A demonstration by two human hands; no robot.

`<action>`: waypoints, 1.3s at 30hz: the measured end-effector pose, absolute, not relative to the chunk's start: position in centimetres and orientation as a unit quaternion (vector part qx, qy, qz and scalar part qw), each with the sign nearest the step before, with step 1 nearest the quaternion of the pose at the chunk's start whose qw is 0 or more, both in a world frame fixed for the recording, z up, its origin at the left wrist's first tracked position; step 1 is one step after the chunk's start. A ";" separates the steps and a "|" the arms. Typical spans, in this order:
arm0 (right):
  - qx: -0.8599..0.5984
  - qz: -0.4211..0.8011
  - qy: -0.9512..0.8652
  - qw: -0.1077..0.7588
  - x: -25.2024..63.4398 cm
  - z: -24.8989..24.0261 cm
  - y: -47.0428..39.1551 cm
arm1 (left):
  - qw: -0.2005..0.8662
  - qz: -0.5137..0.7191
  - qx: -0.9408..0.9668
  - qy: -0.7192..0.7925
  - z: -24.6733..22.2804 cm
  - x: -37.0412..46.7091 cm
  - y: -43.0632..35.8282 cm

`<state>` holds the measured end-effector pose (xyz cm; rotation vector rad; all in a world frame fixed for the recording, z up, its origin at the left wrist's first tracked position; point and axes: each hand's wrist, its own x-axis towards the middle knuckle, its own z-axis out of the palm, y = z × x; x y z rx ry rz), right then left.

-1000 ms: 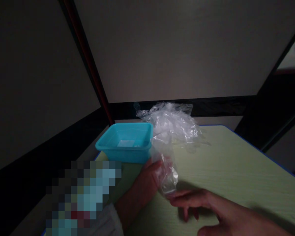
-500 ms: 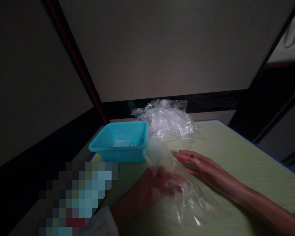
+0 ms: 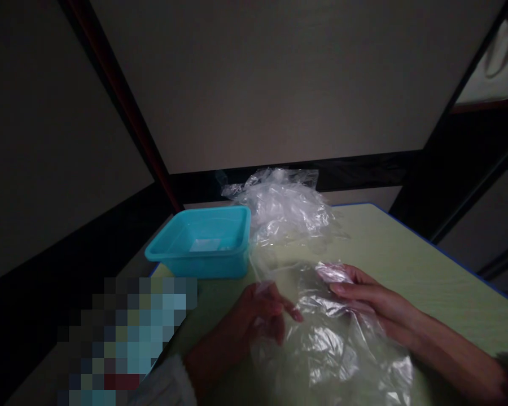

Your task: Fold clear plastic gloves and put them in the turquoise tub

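A clear plastic bag (image 3: 325, 338) spreads between my two hands over the table's near part. My left hand (image 3: 265, 313) holds the bag's left side, with the fingers bent and the forefinger pointing right. On the other side, my right hand (image 3: 364, 293) has the bag's upper right part between thumb and fingers; the plastic partly covers the fingertips. Beyond the hands lies a heap of crumpled clear plastic bags (image 3: 285, 208). The turquoise basin (image 3: 207, 265) stands left of that heap, with a pale flat piece inside.
The pale green table (image 3: 406, 254) has a blue edge. A dark-banded wall panel (image 3: 279, 84) rises behind it. At the lower left is a pixelated patch, and a white bag (image 3: 495, 67) shows at the upper right.
The clear bag has spread to the right and nearer. My right hand, which was flat beside it, now grips its upper right part. The view has shifted slightly.
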<state>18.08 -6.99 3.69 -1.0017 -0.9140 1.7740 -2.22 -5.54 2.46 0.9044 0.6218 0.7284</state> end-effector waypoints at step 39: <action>-0.534 0.415 -0.493 0.547 20.4 3.7 -5.0 | 0.764 0.312 0.423 0.375 2.4 -2.9 -5.5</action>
